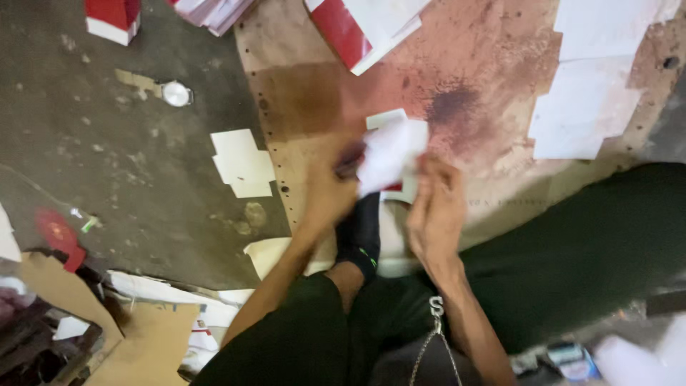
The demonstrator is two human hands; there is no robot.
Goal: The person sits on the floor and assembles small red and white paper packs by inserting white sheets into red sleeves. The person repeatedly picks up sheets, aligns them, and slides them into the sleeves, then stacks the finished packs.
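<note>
Over the stained board (457, 64), near its lower left part, both of my hands meet on one white card (391, 154). Left hand (330, 187) pinches the card's left edge, thumb on top. Right hand (434, 207) sits just right of the card, fingers curled toward its lower corner; motion blur hides whether that hand truly grips, so I cannot tell. A sliver of red shows under the card.

Other notes, all placed from the board:
- Left of it, on grey floor, a flat white cut-out (243, 163) lies alone.
- Farther left, a small round metal lid (176, 93).
- On its top edge, a red-and-white stack (361, 25).
- On its right part, overlapping white sheets (593, 86).
- Below it, my foot in a black sock (361, 232) rests under the card.

Judgement on doing the handling well: keep the left pinch firm at the edge, bring the right fingers fully onto the opposite corner, and work the card low over the board so creases land straight.
</note>
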